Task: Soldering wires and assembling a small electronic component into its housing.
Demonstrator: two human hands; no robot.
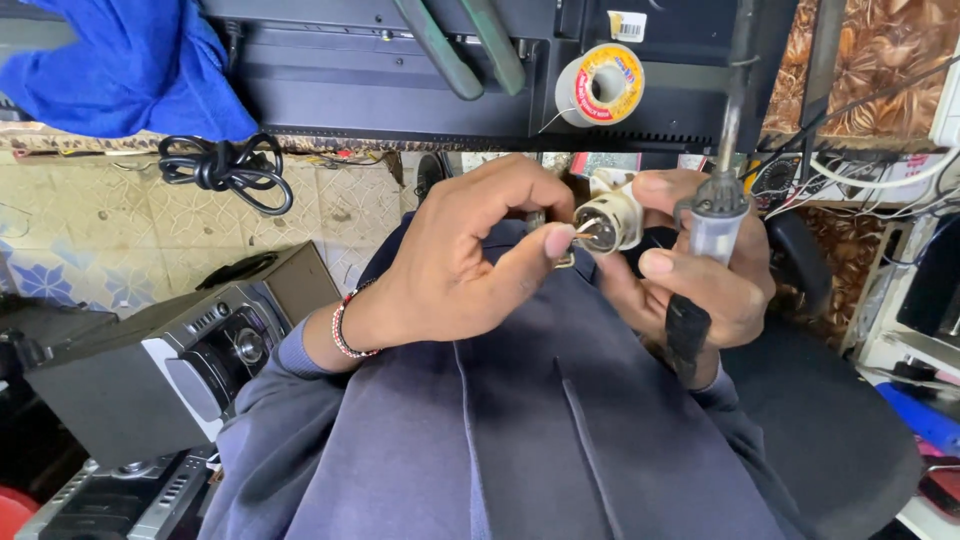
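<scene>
My left hand (455, 255), with a beaded bracelet at the wrist, pinches a small metal part (565, 258) between thumb and forefinger, right at the metal pins of a white round connector (610, 218). My right hand (700, 285) grips that connector with its fingertips. The same hand also holds a soldering iron (718, 215) with a clear handle, its shaft pointing up and away. Both hands are over my lap, which is covered in dark blue cloth.
A spool of solder wire (600, 84) sits on a black panel above the hands. A blue cloth (120, 65) and a coiled black cable (225, 170) are at upper left. Grey audio units (190, 365) stand at left. A black seat (830, 420) and loose wires (880, 175) are at right.
</scene>
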